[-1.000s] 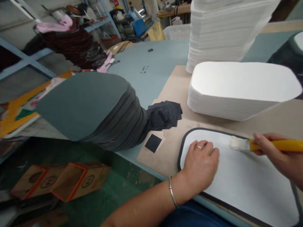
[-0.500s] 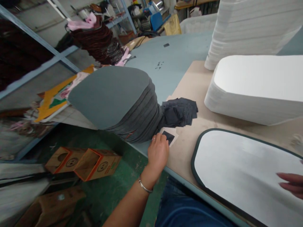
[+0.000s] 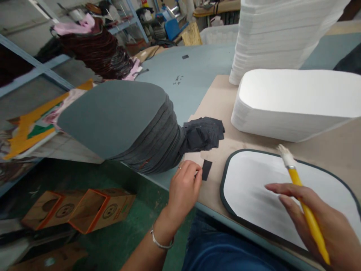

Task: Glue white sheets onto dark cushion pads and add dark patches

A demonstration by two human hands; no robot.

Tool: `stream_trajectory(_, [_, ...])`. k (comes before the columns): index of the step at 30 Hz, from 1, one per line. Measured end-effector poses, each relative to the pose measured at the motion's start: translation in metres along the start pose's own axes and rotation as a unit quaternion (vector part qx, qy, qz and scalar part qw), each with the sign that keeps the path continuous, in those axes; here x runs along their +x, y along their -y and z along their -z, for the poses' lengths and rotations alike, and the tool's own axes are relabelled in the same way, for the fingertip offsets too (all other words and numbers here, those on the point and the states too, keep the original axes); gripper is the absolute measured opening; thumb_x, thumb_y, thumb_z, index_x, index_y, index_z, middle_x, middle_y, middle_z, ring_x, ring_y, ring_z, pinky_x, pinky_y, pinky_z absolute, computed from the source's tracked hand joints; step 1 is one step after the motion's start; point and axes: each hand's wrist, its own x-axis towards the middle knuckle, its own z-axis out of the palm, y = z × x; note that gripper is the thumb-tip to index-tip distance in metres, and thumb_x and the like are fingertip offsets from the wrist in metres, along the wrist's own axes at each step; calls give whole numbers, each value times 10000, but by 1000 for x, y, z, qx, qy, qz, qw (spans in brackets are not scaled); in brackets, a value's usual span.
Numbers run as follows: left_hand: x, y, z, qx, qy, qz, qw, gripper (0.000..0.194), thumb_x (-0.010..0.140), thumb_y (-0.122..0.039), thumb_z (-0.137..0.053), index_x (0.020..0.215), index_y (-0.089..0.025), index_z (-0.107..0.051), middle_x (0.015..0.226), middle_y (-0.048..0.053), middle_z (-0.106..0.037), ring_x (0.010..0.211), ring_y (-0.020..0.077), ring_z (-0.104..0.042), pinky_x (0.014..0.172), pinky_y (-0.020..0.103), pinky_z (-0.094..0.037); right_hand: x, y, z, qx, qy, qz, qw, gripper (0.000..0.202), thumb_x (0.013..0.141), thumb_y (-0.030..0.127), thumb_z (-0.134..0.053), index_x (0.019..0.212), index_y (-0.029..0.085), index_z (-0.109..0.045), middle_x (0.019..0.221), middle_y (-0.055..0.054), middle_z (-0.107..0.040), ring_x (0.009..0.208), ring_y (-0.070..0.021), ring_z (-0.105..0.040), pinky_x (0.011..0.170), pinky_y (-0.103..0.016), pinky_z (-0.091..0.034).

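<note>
The left hand is pinching a small dark patch at its fingertips just left of the white panel, while the right hand is clenching a brush; the thin patch could slip from so light a pinch.

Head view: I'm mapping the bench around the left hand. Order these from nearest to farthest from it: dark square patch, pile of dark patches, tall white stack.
1. dark square patch, at the left hand's fingertips.
2. pile of dark patches, just beyond it.
3. tall white stack, far back right.
</note>
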Motion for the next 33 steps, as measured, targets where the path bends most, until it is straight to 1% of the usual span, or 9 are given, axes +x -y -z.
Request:
stream_trajectory(5, [6, -64, -8, -68, 26, -207, 976, 126, 1004, -100, -518, 969, -182, -607, 937, 74, -666, 881, 218, -604, 829, 375, -543, 19, 27, -12, 64, 21, -22, 997, 231, 988, 502, -603, 1051, 285, -556, 939, -7, -701, 767, -173, -685, 701, -309, -569])
stream_trajectory(7, [7, -84, -17, -112, 30, -236, 965, 133, 1001, -96, -512, 988, -191, -604, 960, 79, -672, 902, 220, -619, 855, 387, -560, 18, 32, -11, 107, 19, -53, 993, 194, 989, 433, -624, 1038, 278, -518, 912, 2, -654, 756, -152, -671, 672, -276, -573])
stream_trajectory(11, [7, -111, -37, -321, 49, -49, 944, 185, 996, -251, -596, 1177, -226, -565, 1225, 126, -653, 1103, 246, -653, 886, 394, -592, 7, 32, -2, 185, -89, -109, 973, 174, 974, 341, -648, 1029, 268, -499, 967, -1, -640, 701, -126, -699, 650, -257, -620])
stream_trajectory(14, [9, -124, -54, -499, 191, 139, 834, 390, 977, -357, -621, 1319, -234, -480, 1185, 111, -664, 936, 204, -704, 727, 323, -594, -4, 21, 3, 186, -158, -134, 960, 235, 943, 333, -694, 1047, 263, -494, 1045, -28, -677, 676, -130, -717, 654, -268, -641])
stream_trajectory(16, [14, -129, -65, -541, 244, 194, 781, 382, 962, -305, -611, 1311, -228, -475, 1004, 46, -662, 772, 157, -674, 654, 278, -555, -9, 8, 3, 148, -162, -138, 966, 236, 941, 345, -695, 1058, 258, -509, 1046, -42, -686, 716, -142, -723, 666, -268, -636])
stream_trajectory(18, [23, -132, -75, -513, 239, 193, 802, 344, 938, -220, -595, 1271, -225, -509, 850, -18, -593, 695, 131, -614, 626, 248, -498, -11, -6, 1, 100, -153, -140, 973, 209, 952, 355, -674, 1059, 247, -531, 1006, -42, -680, 739, -146, -715, 656, -257, -613])
stream_trajectory(21, [43, -133, -89, -401, 224, 119, 880, 335, 919, -155, -576, 1246, -223, -550, 754, -52, -517, 660, 133, -568, 634, 258, -440, -3, -26, -3, 27, -145, -129, 981, 167, 967, 347, -636, 1033, 235, -532, 925, -23, -654, 702, -142, -678, 621, -252, -556])
stream_trajectory(25, [75, -135, -104, -227, 222, 26, 948, 388, 931, -155, -571, 1314, -207, -541, 790, -16, -606, 726, 198, -632, 687, 314, -457, 23, -48, -6, -71, -136, -99, 983, 122, 960, 302, -595, 1036, 237, -525, 862, -12, -642, 703, -180, -649, 633, -292, -485])
stream_trajectory(33, [94, -146, -119, -39, 225, -42, 973, 411, 965, -160, -554, 1370, -191, -496, 1093, 93, -746, 982, 290, -728, 780, 378, -544, 46, -67, -17, -192, -47, -127, 972, 100, 964, 247, -535, 1062, 229, -528, 896, -66, -676, 760, -252, -645, 629, -323, -413])
